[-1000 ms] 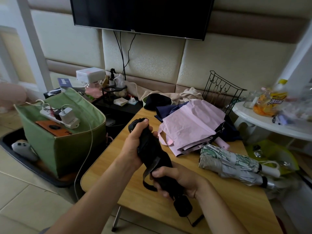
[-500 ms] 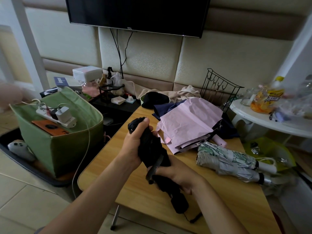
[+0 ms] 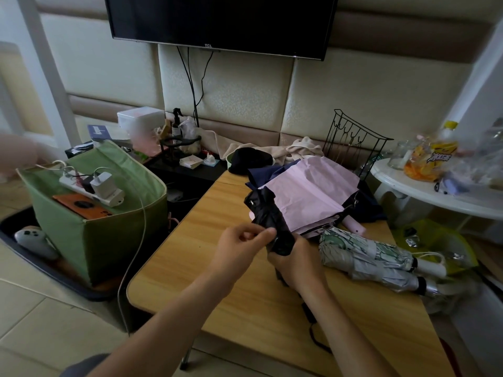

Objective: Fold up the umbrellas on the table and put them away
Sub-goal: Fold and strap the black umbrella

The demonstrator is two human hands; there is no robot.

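A folded black umbrella (image 3: 268, 213) is held above the wooden table (image 3: 196, 257), its tip pointing away from me. My right hand (image 3: 295, 263) grips its lower part near the handle. My left hand (image 3: 242, 244) pinches the black fabric or strap at the umbrella's middle. A pink umbrella (image 3: 307, 197), loosely collapsed, lies on the table behind, over a navy one (image 3: 260, 175). Two folded pale patterned umbrellas (image 3: 364, 254) lie to the right of my hands.
A green fabric box (image 3: 109, 229) with a power strip and chargers stands left of the table. A black wire rack (image 3: 351, 142) stands at the table's far right corner. A white round side table (image 3: 435, 194) holds bottles and jars. A television hangs on the wall.
My left hand has slid down from the black umbrella's top to its middle and now pinches there. The umbrella has shifted right and further away, closer to the pink one.
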